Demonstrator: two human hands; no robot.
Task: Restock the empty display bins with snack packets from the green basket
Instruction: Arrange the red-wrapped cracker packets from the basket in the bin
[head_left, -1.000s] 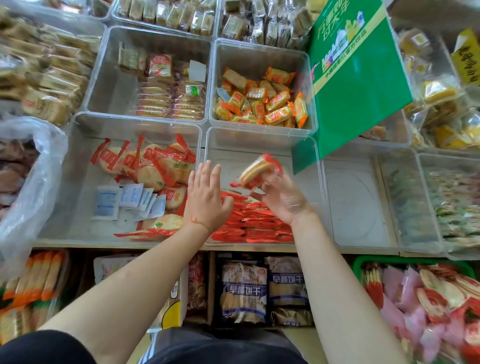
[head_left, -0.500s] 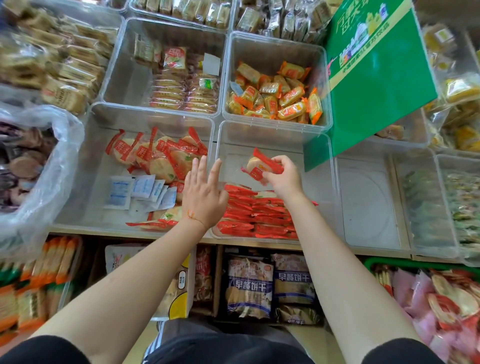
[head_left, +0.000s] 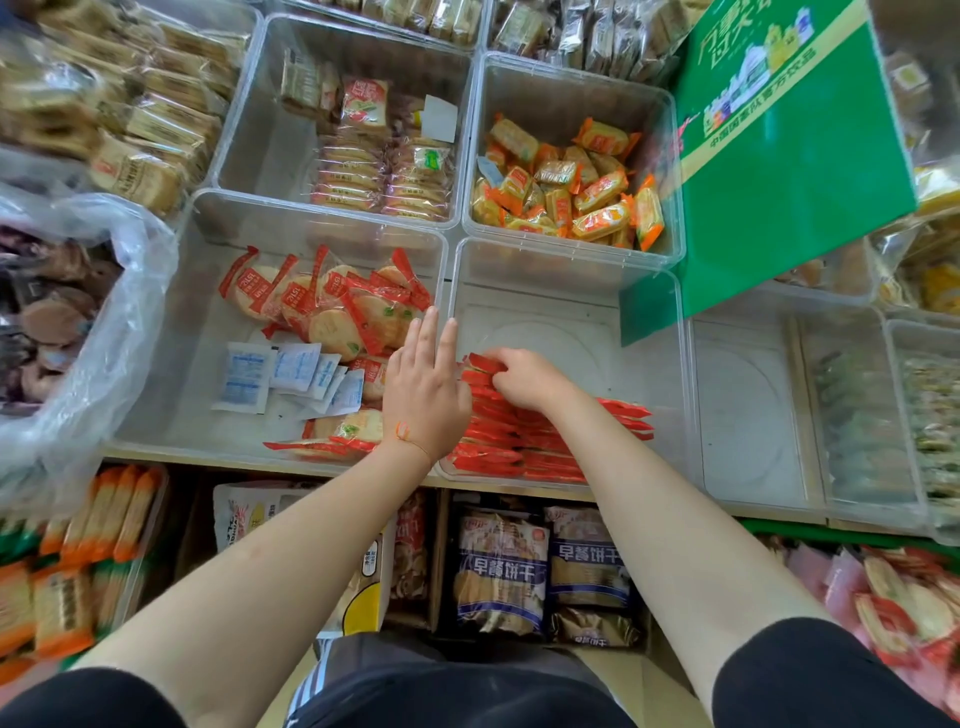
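1. Head view, the only one I have: my right hand (head_left: 524, 382) is down in the middle clear bin (head_left: 571, 312), fingers curled onto the far end of the row of red packets (head_left: 519, 436). It seems to pinch the last packet (head_left: 485, 364) there, though the knuckles hide the fingertips.
2. The row stands on edge against the bin's near wall, I judge so that more fit and each new one leans on the last.
3. My left hand (head_left: 423, 395) is flat, fingers straight, holding nothing. It sits at the wall shared with the left bin (head_left: 171, 364), just beside the row, probably steadying it.
4. The far half of the middle bin is bare, so filling is partway.
5. The green basket (head_left: 831, 535) shows at lower right, its packets blurred.
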